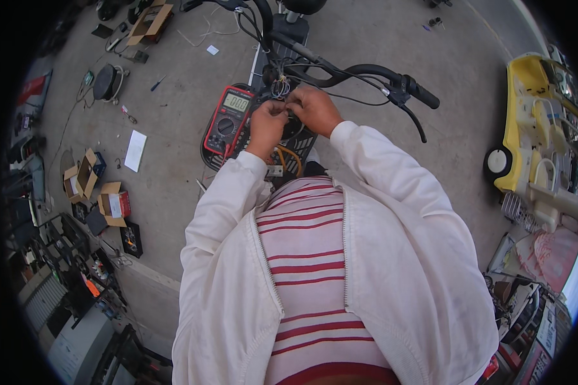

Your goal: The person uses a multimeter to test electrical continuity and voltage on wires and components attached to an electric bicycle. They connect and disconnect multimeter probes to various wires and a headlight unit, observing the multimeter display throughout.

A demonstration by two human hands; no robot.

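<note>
Both of my hands meet in front of me, below a bundle of thin wires (280, 85) on a two-wheeler with black handlebars (359, 70). My left hand (268, 128) has its fingertips pinched together; my right hand (313, 110) is closed just beside it. What they hold is too small and hidden to name. A red-and-black multimeter (227, 120) with a lit display lies on a black basket (210, 153), just left of my left hand. Orange cables (291, 158) run below my wrists.
Open cardboard boxes (112, 205), a white sheet (135, 151) and a black coiled-cord device (108, 83) lie on the concrete floor at left. A yellow small vehicle (514, 131) stands at right. Tools and machinery (64, 269) crowd the lower left edge.
</note>
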